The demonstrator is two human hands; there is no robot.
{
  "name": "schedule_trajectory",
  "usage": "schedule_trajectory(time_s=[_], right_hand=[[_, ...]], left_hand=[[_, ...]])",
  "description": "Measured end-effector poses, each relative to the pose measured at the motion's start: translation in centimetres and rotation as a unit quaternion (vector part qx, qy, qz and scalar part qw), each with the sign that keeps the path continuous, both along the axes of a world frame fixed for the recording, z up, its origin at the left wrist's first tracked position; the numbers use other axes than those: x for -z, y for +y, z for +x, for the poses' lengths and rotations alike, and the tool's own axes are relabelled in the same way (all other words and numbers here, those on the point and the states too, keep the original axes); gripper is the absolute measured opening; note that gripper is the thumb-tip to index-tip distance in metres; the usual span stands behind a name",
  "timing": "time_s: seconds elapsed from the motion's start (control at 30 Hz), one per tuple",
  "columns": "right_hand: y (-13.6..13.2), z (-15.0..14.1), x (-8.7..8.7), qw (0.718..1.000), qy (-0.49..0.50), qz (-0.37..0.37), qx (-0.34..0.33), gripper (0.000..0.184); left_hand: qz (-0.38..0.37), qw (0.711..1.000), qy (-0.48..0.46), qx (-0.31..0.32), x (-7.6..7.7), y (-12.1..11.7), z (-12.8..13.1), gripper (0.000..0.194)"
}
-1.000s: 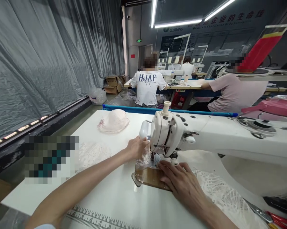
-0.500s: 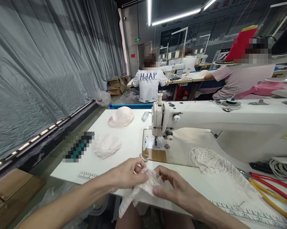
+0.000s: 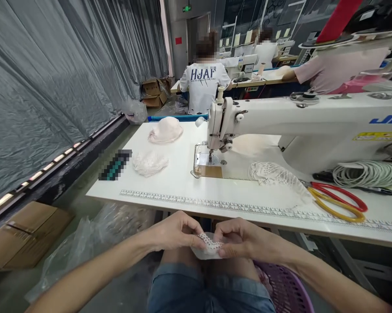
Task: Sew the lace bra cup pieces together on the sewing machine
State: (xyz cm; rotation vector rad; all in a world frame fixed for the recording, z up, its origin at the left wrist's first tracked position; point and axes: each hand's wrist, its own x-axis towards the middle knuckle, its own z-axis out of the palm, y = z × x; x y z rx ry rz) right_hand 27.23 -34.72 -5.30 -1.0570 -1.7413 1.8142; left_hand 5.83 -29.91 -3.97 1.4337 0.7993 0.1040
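My left hand [image 3: 182, 232] pinches one end of a small piece of white lace fabric [image 3: 210, 245] with a scalloped, dotted edge. At its other end, my right hand [image 3: 236, 239] closes thumb and fingers on the same piece. The fabric hangs over my lap, just in front of the table's near edge. Beyond it stands a white sewing machine [image 3: 264, 117], its needle and presser foot [image 3: 210, 155] over the metal plate. White lace [image 3: 274, 176] lies on the table right of the needle.
A pale moulded cup [image 3: 166, 130] and a lace piece [image 3: 150, 163] lie on the table's left. Scissors with red and yellow handles [image 3: 339, 202] and coiled cord [image 3: 362, 174] are at right. A purple basket [image 3: 290, 287] stands beside my right leg; a cardboard box [image 3: 26, 234] sits left.
Both hands have drawn the lace fabric back from the table edge to above my lap. Its dotted edge now shows stretched between them. The camera view has tipped downward.
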Motion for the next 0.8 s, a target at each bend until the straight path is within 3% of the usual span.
schedule_trajectory(time_s=[0.13,0.23,0.53,0.8], right_hand=[[-0.9,-0.2,0.9,1.0,-0.016,0.013,-0.007,0.023],[-1.2,-0.4,1.3,1.0,-0.013,0.006,-0.014,0.021],[-1.3,-1.1,1.0,0.999,-0.038,0.014,-0.021,0.019],[-0.8,-0.6,3.8,0.997,0.014,-0.051,-0.057,0.026]], left_hand=[[-0.065,0.998,-0.001,-0.004,1.1,-0.8,-0.6,0.023],[-0.073,0.997,0.007,-0.005,1.6,-1.0,-1.1,0.023],[-0.134,0.991,0.024,0.011,3.0,-1.4,-0.9,0.028],[-0.168,0.985,0.038,0.002,4.1,-1.0,-1.1,0.026]])
